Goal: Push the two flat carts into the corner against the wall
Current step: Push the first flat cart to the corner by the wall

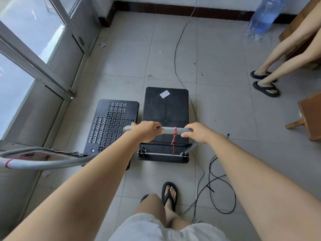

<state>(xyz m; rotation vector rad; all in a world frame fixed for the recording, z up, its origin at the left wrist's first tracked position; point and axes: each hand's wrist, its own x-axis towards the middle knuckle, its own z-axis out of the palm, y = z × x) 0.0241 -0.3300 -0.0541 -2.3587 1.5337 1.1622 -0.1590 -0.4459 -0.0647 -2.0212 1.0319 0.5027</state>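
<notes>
Two black flat carts stand side by side on the tiled floor. The right cart (166, 108) has a ribbed deck with a white sticker, and its grey handle bar (168, 130) carries a red string. My left hand (146, 131) and my right hand (197, 132) both grip that bar. The left cart (111, 122) has a perforated deck and sits a little nearer to me. Its grey handle (43, 158) curves off to the left, untouched. The corner of the room (107, 16) lies ahead on the left, several tiles away.
Glass doors with metal frames (43, 58) run along the left. A thin cable (178, 49) crosses the floor ahead, and black cables (224, 186) loop at my right. Another person's legs (265, 79), wooden stools (309, 117) and a blue water bottle (264, 16) stand at the right.
</notes>
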